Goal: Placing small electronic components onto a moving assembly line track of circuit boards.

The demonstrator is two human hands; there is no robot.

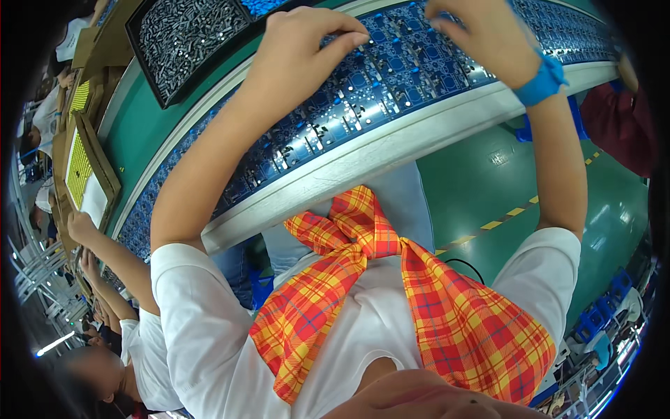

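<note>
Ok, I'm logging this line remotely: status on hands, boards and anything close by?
Left hand over blue circuit boards, thumb and finger close together. Right hand over them too; both grips unclear. Black parts tray to the left.

The circuit boards are looking smooth and glossy. The long rail is showing pale metal with slight scuffs. The bin is appearing plastic, and small parts inside are glinting like metal. The scarf is showing matt woven cloth; the floor is shining smoothly.

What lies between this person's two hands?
In the head view, a stretch of blue circuit boards lies between the left hand and the right hand.
</note>
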